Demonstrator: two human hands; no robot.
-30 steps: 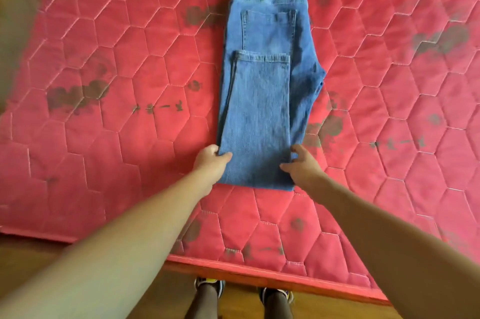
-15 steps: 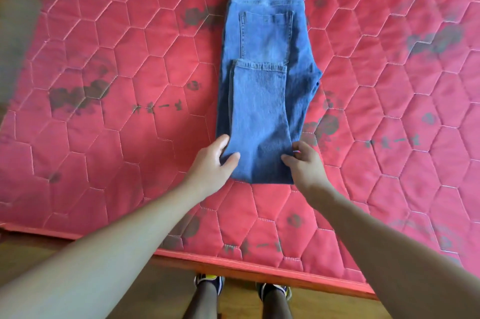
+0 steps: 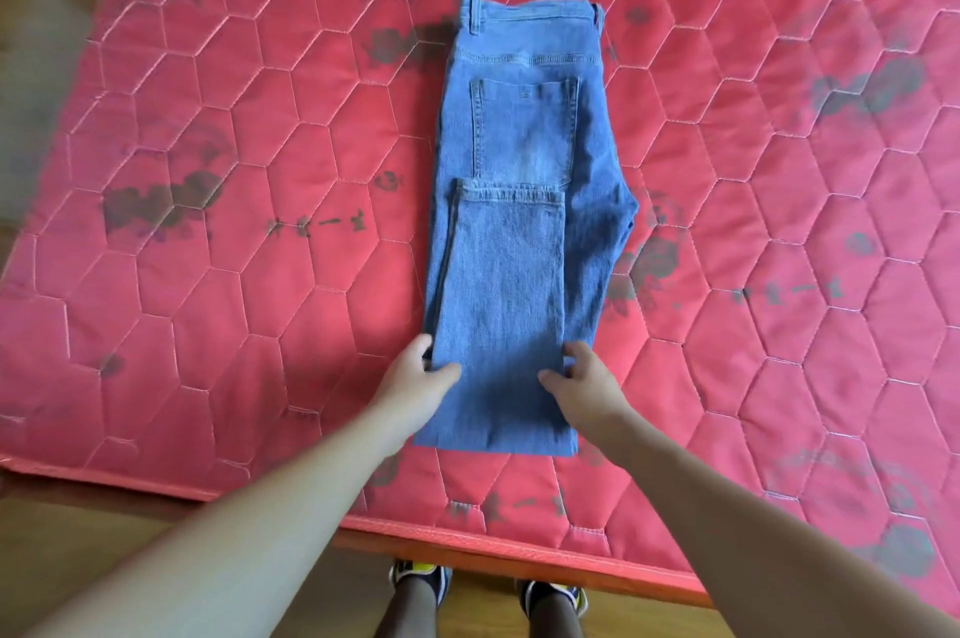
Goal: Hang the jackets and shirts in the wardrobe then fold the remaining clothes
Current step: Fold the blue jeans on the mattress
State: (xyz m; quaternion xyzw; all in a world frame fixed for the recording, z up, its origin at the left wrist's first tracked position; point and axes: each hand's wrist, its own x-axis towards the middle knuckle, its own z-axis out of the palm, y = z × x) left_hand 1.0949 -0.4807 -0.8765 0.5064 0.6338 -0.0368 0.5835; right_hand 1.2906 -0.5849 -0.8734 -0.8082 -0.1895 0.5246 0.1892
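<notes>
Left fingers (image 3: pixel 422 344) curled round the left edge of the folded leg, thumb flat on top of the denim: the left hand (image 3: pixel 413 380) pinched the cloth. Right fingers (image 3: pixel 574 351) curled at the right edge of the same layer, thumb on top and pointing in toward the other: the right hand (image 3: pixel 584 385) gripped likewise. Fingertips under the fabric were hidden. Both forearms ran up from the bottom corners of the frame.

The jeans (image 3: pixel 524 128) lay at centre frame on a red quilted mattress (image 3: pixel 208 325). They were folded lengthwise and then once over, with the leg hem just below the back pocket. The waistband was toward the top of the frame, the fold toward the bottom.

Change since half a second earlier: the jeans sat lower in the frame, nearer the mattress's near edge. The dark stains (image 3: pixel 156 209) on the quilting held much the same places, so the garment had slid toward the person. The waistband now stood well clear of the frame's top edge. Both hands sat farther up the sides from the near fold; a second ago they were at its corners. The fold itself looked unchanged.

Below the mattress edge: two shoes (image 3: pixel 421 577) on a wooden floor (image 3: pixel 78 528), bottom centre.
</notes>
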